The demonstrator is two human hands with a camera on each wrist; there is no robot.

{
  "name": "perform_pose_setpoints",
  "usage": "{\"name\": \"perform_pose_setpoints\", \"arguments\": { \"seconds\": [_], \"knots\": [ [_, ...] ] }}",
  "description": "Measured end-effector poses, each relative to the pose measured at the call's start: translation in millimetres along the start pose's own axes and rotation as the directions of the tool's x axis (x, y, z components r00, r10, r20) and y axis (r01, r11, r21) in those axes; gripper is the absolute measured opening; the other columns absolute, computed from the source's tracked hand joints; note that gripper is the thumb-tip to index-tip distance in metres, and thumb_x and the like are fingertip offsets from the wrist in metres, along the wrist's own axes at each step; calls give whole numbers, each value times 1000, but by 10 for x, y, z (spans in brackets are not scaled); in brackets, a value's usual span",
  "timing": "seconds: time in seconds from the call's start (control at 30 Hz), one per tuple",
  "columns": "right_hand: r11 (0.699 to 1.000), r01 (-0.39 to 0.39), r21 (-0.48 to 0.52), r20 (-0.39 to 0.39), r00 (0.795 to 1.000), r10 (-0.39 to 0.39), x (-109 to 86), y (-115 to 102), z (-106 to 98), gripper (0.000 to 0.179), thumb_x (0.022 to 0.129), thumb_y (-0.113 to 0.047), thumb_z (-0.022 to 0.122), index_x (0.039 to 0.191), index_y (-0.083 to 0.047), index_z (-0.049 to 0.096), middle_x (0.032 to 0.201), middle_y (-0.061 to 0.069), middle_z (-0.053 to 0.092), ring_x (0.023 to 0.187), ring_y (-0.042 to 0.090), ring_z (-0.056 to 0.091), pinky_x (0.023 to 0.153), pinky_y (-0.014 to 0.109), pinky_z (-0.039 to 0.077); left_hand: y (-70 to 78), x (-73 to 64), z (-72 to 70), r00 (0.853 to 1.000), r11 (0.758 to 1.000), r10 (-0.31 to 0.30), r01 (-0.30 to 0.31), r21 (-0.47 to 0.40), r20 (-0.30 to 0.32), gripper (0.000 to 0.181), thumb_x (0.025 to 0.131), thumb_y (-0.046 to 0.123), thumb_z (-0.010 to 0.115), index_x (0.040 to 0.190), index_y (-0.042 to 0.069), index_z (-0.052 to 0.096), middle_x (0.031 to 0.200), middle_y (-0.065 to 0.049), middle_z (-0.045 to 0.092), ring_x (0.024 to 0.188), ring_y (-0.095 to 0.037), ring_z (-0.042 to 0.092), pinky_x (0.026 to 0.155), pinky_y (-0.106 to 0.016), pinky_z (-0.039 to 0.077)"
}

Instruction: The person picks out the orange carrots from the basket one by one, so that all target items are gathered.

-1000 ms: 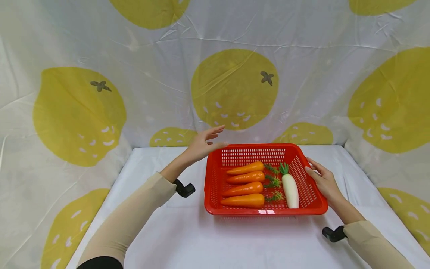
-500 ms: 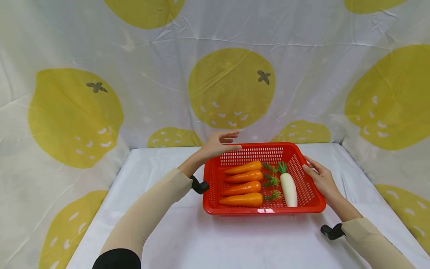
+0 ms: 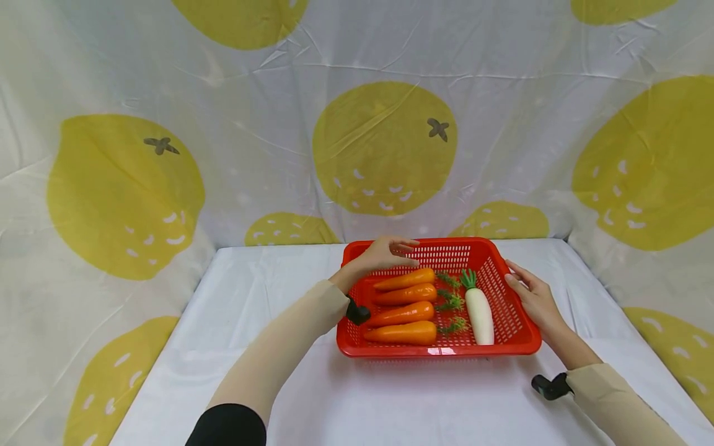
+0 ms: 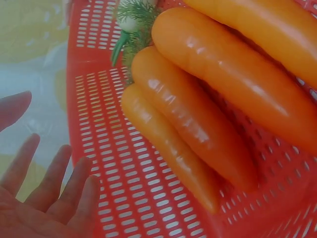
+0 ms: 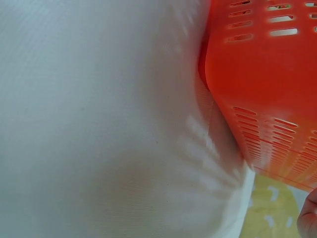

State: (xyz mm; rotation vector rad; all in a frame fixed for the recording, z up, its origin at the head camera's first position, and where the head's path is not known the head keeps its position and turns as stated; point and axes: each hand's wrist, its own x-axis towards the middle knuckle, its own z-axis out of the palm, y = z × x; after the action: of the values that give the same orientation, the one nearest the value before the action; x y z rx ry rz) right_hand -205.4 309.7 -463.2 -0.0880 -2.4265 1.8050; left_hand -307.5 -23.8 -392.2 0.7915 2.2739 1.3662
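Observation:
A red plastic basket (image 3: 390, 352) sits on the table; several orange carrots (image 3: 403, 332) lie in a row inside it, their green tops pointing right. A white radish (image 3: 480, 316) with green leaves lies to the right of them. Over the back left of the basket, my left hand (image 3: 385, 255) hovers above the carrots with fingers extended; in the left wrist view nothing is between its fingers and thumb. At the right side, my right hand (image 3: 538, 303) holds the basket's rim, thumb on the rim. Only a fingertip of it shows in the right wrist view.
White cloth covers the table (image 3: 268, 322). A curtain (image 3: 251, 124) printed with yellow lemons hangs behind and along both sides. Black wrist cameras (image 3: 552, 386) sit on both sleeves.
My left hand has moved right and down, from beyond the basket's left back corner to over the carrots. The right hand stays on the rim; basket and vegetables have not moved.

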Motion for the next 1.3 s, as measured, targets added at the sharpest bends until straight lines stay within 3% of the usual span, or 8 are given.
{"name": "perform_pose_setpoints", "arguments": {
  "seconds": [0.23, 0.47, 0.73, 1.03, 1.3],
  "knots": [
    [1000, -12, -6, -3, 1000, 12, 21, 8, 12, 59, 105, -28, 51, 154, -1, 32, 108, 1, 49, 77, 1, 59, 65, 19, 56, -122, 130, 101, 997, 997, -72, 72, 10, -7, 51, 90, 16, 75, 138, 8, 60, 136, -16, 60, 128, -30, 54, 100, -39, 48],
    [999, -26, 29, 1, 1000, 26, 41, -10, 6, 60, 105, -28, 52, 155, -2, 31, 107, -2, 48, 77, 0, 60, 66, 19, 56, -204, 178, 137, 995, 995, -95, 95, -7, -26, 47, 91, 10, 74, 135, 0, 61, 133, -20, 61, 128, -33, 53, 99, -35, 49],
    [998, -40, 53, 7, 999, 40, 45, -4, 28, 61, 104, -28, 53, 155, -3, 31, 105, -5, 50, 77, 1, 60, 66, 19, 56, -330, 196, 167, 986, 982, -158, 163, 95, -55, 41, 92, 10, 72, 132, 2, 64, 124, -18, 67, 117, -28, 61, 92, -31, 53],
    [996, -35, 87, 9, 999, 34, 17, -8, 34, 62, 103, -30, 55, 154, -3, 33, 103, -7, 51, 77, 1, 61, 66, 18, 56, -417, 256, 208, 988, 980, -151, 149, 129, 9, 40, 90, 1, 72, 130, -2, 65, 121, -20, 68, 116, -29, 63, 92, -28, 52],
    [997, -46, 64, -14, 999, 47, -23, -15, 26, 62, 103, -32, 56, 154, -4, 34, 102, -8, 51, 77, 0, 60, 65, 18, 55, -462, 286, 304, 979, 975, -202, 199, 95, 30, 45, 88, -6, 71, 131, 5, 66, 125, -18, 65, 119, -30, 60, 87, -30, 56]
  ]
}}
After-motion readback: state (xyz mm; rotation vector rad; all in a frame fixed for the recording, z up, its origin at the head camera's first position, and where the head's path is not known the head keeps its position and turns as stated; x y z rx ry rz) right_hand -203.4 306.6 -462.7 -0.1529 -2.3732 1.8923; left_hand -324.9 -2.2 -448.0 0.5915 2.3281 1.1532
